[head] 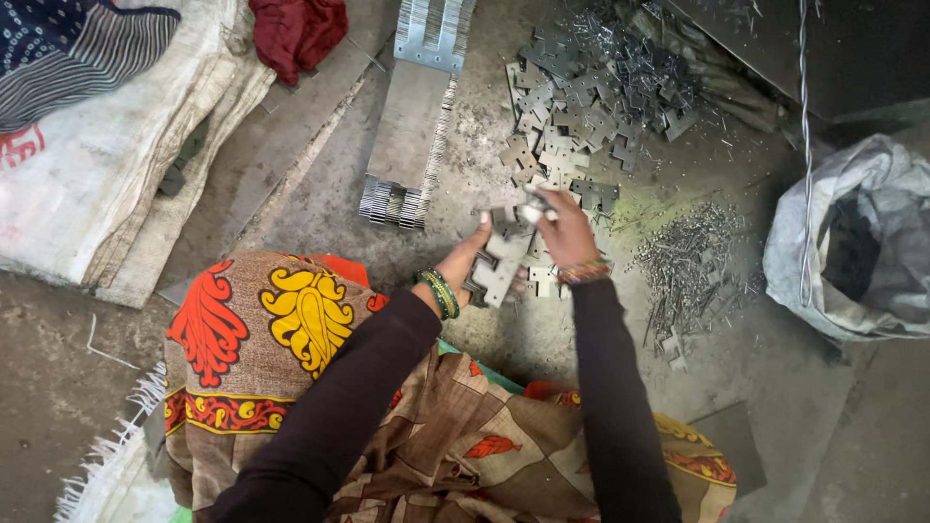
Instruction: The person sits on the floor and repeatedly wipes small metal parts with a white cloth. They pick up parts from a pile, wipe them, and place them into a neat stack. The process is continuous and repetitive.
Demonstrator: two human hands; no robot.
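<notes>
My left hand (468,260) holds a stack of flat grey metal stampings (500,263), cross-shaped pieces lying across its fingers. My right hand (565,232) pinches one small metal piece (534,207) at the top of that stack. Just beyond both hands a large heap of the same stamped metal pieces (581,107) spreads over the concrete floor. Both arms wear dark sleeves with bangles at the wrists.
A long metal strip with comb-like edges (412,126) lies left of the heap. Thin metal slivers (688,266) pile at the right, beside a grey sack (852,242). Woven sacks (116,155) and a red cloth (295,34) lie at upper left. Patterned cloth (281,329) covers my lap.
</notes>
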